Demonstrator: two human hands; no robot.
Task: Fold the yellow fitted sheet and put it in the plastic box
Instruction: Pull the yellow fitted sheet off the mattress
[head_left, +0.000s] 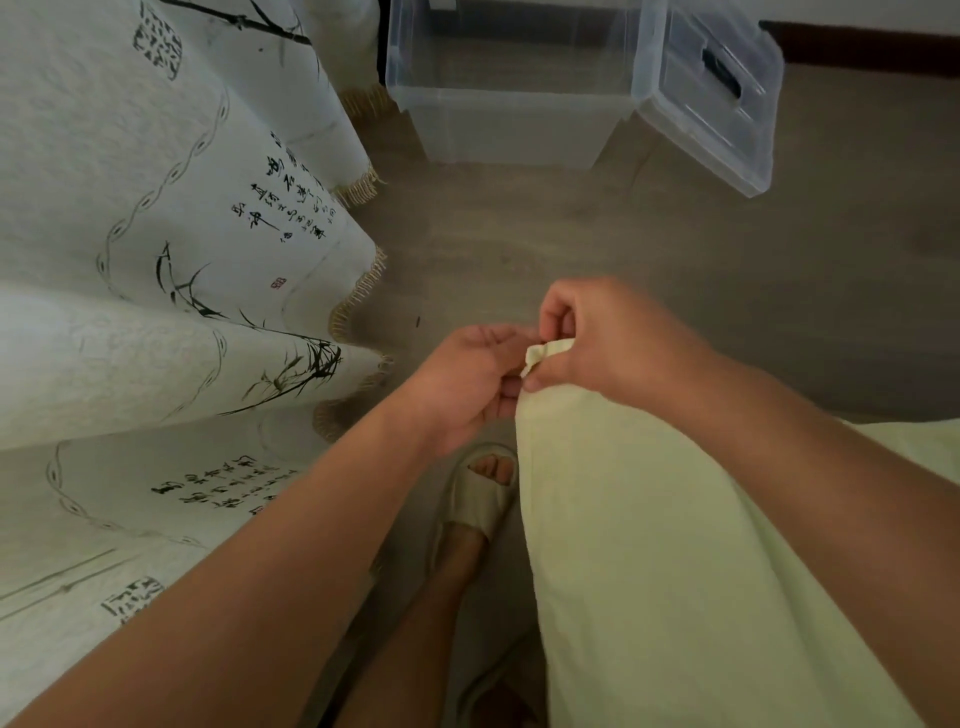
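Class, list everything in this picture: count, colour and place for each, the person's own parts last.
sheet: one, pale yellow, hanging lower right.
box: one, clear, on the floor, top centre.
lid: one, clear, against the box's right side.
cloth: one, white with black bamboo and writing, left.
floor: grey-brown, centre.
slipper: at least one, beige, on a foot, bottom centre.
left grip: one, bare hand, at the sheet's corner.
right grip: one, bare hand, pinching the sheet's corner.
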